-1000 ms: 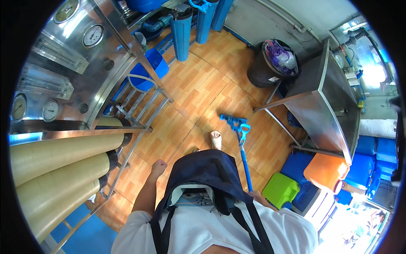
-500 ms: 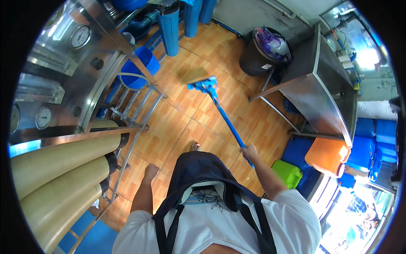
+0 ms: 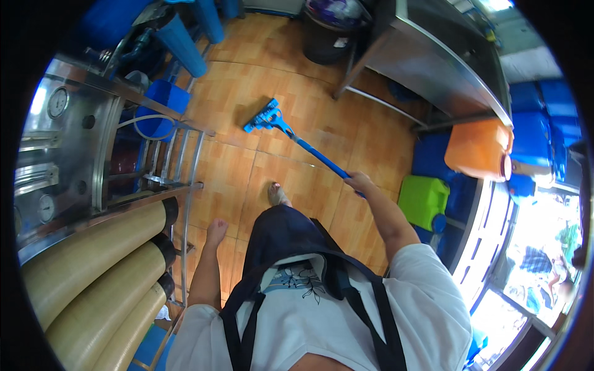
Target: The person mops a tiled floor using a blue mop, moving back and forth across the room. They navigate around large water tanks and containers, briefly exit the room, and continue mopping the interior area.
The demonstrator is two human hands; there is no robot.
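Observation:
My right hand [image 3: 359, 182] is closed around the upper part of a blue mop handle, out to my right. From there the blue mop [image 3: 317, 154] slants away to the far left. Its wide blue head [image 3: 262, 116] is at the tiled floor [image 3: 291, 191] ahead of me. On the other side of my body, my left hand [image 3: 216, 230] hangs low with its fingers curled in and nothing seen in them. It is nearest to the metal rack on the left.
Left stand a steel gauge panel [image 3: 74, 123], a metal rack [image 3: 193, 161] with long tan tubes [image 3: 105, 263], and a blue bucket [image 3: 170, 102]. A black bin [image 3: 325, 43] and steel table [image 3: 427, 59] are ahead. Orange [image 3: 476, 148] and green jerrycans [image 3: 422, 201] line the right.
The surroundings have shifted in view as I moved forward, and my foot shows more. The mop head has swung left and turned. My right hand still grips the handle.

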